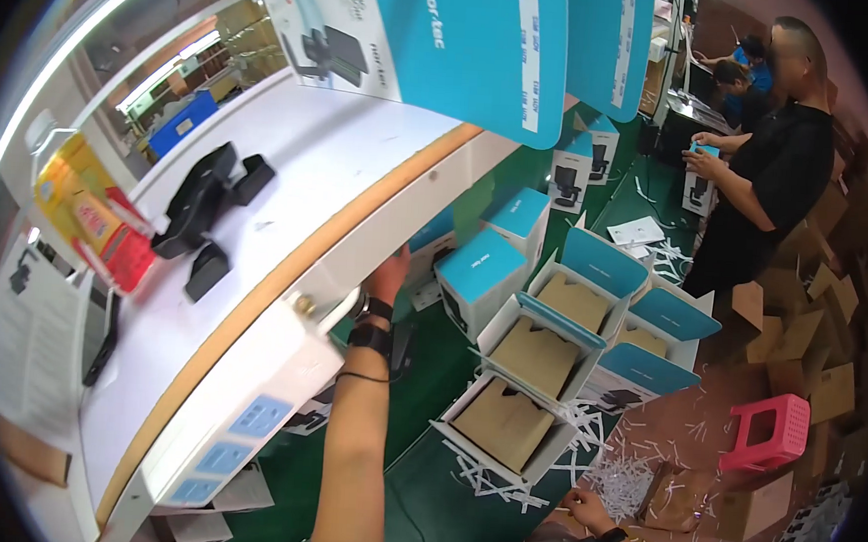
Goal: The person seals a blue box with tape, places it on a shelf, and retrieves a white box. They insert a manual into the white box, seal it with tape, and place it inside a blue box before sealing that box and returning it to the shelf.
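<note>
My left arm reaches forward beneath the white shelf's edge, and my left hand [390, 274] is beside a teal-and-white box [432, 239] under the shelf. Its fingers are mostly hidden, so whether it grips the box cannot be told. Low in the view, my right hand [588, 509] is near my body with its fingers curled in and nothing visible in them. Between the hands stand open white cartons [466, 434] with teal flaps, each holding a brown cardboard insert [506, 422]. Closed teal-topped boxes [482, 266] stand just right of my left hand.
A white shelf [363, 133] with a wooden edge fills the upper left, bearing black plastic parts [200, 197] and large teal boxes [468, 45]. White paper strips [625, 486] litter the floor by a pink stool [770, 433]. A person in black [774, 163] holds a box at the right.
</note>
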The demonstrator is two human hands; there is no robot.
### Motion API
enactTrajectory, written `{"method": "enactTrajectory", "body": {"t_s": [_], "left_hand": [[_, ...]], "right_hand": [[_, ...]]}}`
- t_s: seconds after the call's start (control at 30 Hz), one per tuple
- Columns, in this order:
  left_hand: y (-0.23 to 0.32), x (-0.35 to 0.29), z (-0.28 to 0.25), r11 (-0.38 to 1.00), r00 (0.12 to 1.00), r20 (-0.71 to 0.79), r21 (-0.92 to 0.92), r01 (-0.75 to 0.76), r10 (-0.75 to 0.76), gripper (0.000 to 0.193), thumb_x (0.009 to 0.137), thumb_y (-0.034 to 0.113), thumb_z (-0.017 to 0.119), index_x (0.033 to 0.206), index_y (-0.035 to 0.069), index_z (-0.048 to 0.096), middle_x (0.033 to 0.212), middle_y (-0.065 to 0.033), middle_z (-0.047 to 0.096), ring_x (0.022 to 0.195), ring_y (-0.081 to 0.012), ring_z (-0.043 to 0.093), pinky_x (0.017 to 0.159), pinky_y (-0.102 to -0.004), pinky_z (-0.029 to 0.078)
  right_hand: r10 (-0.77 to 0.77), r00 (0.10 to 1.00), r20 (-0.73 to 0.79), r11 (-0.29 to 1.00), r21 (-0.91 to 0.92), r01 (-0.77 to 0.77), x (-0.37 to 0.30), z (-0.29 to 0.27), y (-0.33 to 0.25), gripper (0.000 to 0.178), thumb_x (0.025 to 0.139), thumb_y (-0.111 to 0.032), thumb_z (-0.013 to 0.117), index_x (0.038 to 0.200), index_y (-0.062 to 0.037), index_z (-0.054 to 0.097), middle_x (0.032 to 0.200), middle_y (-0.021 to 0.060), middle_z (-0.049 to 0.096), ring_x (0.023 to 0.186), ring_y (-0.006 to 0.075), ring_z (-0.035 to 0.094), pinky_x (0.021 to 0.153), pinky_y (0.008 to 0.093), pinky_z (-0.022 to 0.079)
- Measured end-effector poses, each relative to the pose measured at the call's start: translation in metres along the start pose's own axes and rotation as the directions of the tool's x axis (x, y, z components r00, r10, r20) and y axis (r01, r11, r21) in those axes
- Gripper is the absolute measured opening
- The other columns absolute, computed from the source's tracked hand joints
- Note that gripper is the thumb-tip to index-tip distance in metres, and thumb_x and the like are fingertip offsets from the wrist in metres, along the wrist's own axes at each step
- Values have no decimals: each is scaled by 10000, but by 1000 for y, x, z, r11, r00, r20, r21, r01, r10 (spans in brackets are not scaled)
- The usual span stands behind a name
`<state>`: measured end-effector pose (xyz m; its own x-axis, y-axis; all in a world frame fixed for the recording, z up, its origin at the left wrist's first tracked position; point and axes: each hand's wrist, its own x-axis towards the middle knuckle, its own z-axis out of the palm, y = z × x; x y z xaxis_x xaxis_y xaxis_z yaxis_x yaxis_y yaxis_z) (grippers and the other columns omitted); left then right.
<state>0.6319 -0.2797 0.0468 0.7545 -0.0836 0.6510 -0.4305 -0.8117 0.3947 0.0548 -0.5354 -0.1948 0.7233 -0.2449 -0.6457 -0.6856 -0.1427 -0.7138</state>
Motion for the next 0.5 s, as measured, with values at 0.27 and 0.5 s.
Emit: {"method": "enactTrajectory", "body": {"t_s": [0.27, 0.5], "left_hand": [[-71, -46, -4, 965, 986, -137, 257, -56, 94, 221, 855, 295, 766, 832, 77, 734, 893, -171, 710, 841, -392, 699, 712, -500, 558], [-57, -111, -114, 957, 988, 11, 246, -151, 153, 258, 903, 302, 738, 860, 49, 719, 877, -186, 700, 765, -403, 667, 700, -505, 544]], "right_hand": [[-54, 998, -20, 997, 48, 55, -15, 18, -13, 164, 938, -139, 651, 946, 1, 737, 862, 101, 740, 722, 192, 700, 646, 331, 566], [-236, 946, 224, 831, -457, 316, -8, 19, 4, 163, 930, -170, 684, 947, -14, 728, 823, 123, 728, 710, 207, 703, 643, 366, 552]]}}
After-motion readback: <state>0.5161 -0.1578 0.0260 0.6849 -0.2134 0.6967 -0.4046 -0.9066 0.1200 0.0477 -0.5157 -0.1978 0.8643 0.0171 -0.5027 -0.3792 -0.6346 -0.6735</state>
